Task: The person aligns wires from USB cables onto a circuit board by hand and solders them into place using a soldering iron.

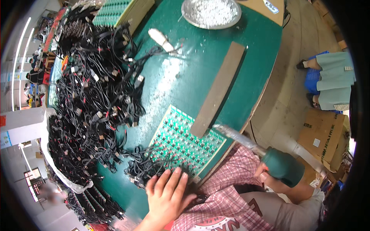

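My left hand [165,196] lies with its fingers stretched out and slightly apart at the near edge of a green circuit board panel [185,134]. The fingertips touch a bunch of black cables [144,167], which overlaps the panel's lower left part. Off to the right, my right hand [264,173] is closed around a green gun-shaped tool [283,167] with a long silvery barrel; I cannot tell its exact kind. The barrel's tip points left, over the panel's right corner. A flat grey-brown bar [219,88] rests with its near end on the panel.
A large heap of black cables [88,96] covers the left of the green table [258,50]. At the back stand a metal bowl [211,13] of white bits and stacked circuit panels [115,11]. A cardboard box [320,134] and a person in light green [335,81] are on the right.
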`<action>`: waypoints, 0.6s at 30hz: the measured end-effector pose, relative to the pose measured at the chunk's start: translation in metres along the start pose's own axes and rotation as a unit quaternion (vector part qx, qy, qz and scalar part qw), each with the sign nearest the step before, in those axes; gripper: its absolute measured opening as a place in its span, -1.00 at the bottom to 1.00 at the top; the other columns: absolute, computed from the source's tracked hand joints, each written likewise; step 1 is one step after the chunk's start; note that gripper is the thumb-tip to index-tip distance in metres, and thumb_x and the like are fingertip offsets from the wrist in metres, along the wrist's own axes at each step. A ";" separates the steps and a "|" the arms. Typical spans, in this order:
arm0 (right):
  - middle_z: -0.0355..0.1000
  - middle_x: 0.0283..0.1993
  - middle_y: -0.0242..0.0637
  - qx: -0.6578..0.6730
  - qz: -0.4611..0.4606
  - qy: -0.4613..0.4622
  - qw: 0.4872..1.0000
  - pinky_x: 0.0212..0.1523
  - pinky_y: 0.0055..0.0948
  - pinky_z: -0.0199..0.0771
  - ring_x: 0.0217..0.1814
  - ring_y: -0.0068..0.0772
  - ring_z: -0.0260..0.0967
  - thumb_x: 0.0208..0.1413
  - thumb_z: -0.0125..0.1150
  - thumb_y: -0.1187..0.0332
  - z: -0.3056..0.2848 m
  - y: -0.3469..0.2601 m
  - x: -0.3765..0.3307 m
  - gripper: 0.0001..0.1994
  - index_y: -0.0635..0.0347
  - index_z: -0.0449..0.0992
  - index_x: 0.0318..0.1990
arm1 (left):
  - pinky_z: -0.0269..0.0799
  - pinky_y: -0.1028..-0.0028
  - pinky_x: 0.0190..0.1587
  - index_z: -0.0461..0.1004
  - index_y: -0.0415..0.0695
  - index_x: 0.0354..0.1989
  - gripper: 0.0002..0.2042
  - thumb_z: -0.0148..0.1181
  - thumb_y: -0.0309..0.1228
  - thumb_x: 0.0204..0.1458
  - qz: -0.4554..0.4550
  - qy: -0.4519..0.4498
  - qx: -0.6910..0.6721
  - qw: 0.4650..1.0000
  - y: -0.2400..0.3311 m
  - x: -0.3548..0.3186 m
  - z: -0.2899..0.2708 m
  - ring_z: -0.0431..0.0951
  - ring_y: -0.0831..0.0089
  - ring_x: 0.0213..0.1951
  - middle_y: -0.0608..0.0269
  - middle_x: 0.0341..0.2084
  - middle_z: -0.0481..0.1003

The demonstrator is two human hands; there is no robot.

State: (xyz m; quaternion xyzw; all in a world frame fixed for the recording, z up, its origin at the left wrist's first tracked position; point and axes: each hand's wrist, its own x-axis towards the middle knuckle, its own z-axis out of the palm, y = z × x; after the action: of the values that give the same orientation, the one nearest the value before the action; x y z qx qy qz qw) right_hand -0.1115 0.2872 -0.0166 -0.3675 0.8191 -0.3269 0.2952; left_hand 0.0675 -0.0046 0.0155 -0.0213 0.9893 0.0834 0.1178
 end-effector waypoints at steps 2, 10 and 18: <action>0.51 -0.39 -0.25 0.256 0.101 0.071 0.959 -0.37 -0.36 0.48 -0.43 -0.43 0.45 0.13 0.13 0.49 -0.007 -0.002 0.007 -0.88 0.26 0.58 -0.40 | 0.22 0.02 0.17 0.52 -0.04 0.17 -0.43 0.42 -0.06 0.00 -0.009 0.085 -0.052 0.995 -0.015 0.024 -0.027 0.43 0.11 0.14 0.13 0.12 0.49; 0.47 -0.36 -0.08 0.450 0.128 0.225 0.855 -0.46 -0.39 0.39 -0.51 -0.45 0.30 0.10 0.20 0.45 0.013 -0.001 -0.004 -0.57 0.15 0.23 0.11 | 0.40 0.14 0.09 0.58 -0.20 -0.03 -0.66 0.41 -0.48 -0.03 0.010 0.397 -0.084 0.914 -0.068 0.262 -0.028 0.46 0.00 -0.02 0.04 -0.04 0.52; 0.46 -0.32 -0.10 0.425 0.117 0.109 0.891 -0.41 -0.38 0.42 -0.46 -0.46 0.31 0.19 0.13 0.46 0.021 0.017 -0.019 -0.59 0.08 0.19 0.15 | 0.48 0.52 -0.16 0.62 -0.28 0.06 -0.72 0.18 -0.40 0.28 -0.081 0.430 -0.384 0.813 -0.062 0.199 -0.097 0.59 0.55 -0.31 0.15 -0.28 0.68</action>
State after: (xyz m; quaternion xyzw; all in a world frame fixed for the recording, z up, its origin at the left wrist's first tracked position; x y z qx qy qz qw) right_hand -0.0925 0.3038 -0.0376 -0.0706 0.6662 -0.6448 0.3680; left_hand -0.1437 -0.0869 0.0514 -0.1790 0.8209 0.4292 -0.3315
